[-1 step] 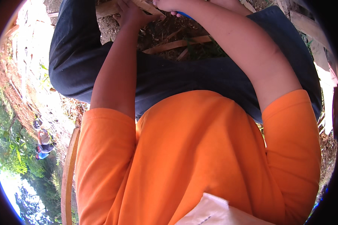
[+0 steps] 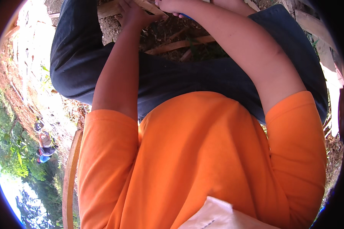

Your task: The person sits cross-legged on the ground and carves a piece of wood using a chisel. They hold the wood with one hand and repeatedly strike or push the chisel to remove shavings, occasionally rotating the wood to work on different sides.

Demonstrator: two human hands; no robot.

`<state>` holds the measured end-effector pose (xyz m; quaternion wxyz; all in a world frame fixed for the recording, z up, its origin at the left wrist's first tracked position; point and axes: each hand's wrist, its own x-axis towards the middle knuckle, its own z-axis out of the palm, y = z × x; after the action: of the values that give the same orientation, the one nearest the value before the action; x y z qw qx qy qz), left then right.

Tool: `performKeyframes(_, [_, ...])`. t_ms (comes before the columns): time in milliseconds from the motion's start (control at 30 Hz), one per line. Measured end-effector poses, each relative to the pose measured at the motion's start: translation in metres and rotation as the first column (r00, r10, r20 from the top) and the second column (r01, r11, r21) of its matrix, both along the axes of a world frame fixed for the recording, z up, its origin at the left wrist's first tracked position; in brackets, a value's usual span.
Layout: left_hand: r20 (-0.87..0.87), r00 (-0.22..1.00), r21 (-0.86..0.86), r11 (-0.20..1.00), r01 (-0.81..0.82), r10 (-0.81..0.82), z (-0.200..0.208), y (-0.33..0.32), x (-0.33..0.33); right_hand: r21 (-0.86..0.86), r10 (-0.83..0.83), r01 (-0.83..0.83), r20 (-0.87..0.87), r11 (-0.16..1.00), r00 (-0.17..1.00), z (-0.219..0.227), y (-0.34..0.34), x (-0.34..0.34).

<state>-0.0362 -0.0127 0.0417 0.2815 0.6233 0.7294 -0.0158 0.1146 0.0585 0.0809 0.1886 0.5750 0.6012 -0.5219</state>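
At the top edge of the head view, my left hand is closed on a strip of wood, its thumb stretched out to the right beneath it. Just right of it, my right hand is curled round a blue handle. Only a short piece of that handle shows below the fingers; the rest of the tool is hidden or cut off by the frame. Another wooden piece lies left of my left hand.
My legs in dark trousers are bent around the work spot. A wood strip lies on the ground between them. Boards stand at the far right, and a long curved-looking wooden piece is at left. People are in the distance.
My right hand and forearm have shifted very slightly up and left with the blue handle. My left hand looks unmoved.
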Motion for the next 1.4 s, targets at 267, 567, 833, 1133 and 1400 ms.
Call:
performKeyframes(267, [-0.042,0.996,-0.083,0.993,-0.084,0.081,0.013,0.005,-0.001,0.196,-0.238,0.277,-0.203,0.941,0.95,-0.005,-0.039,0.016])
performKeyframes(567, [-0.062,0.998,-0.079,0.997,-0.006,0.001,0.014,0.005,0.003,-0.142,-0.125,0.097,-0.199,0.985,0.972,-0.017,0.009,0.044])
performKeyframes(833, [0.007,0.999,-0.024,0.999,-0.033,0.033,0.012,0.003,-0.001,-0.188,-0.091,0.051,-0.213,0.981,0.973,-0.018,0.012,0.042])
performKeyframes(1133, [0.025,0.999,-0.018,0.999,-0.033,0.034,0.011,0.0,0.001,-0.225,-0.142,0.098,-0.19,0.969,0.972,-0.018,0.018,0.045])
performKeyframes(1400, [0.011,0.999,-0.041,0.998,-0.044,0.045,0.024,0.004,0.007,-0.227,-0.136,0.09,-0.197,0.97,0.971,-0.023,0.016,0.045])
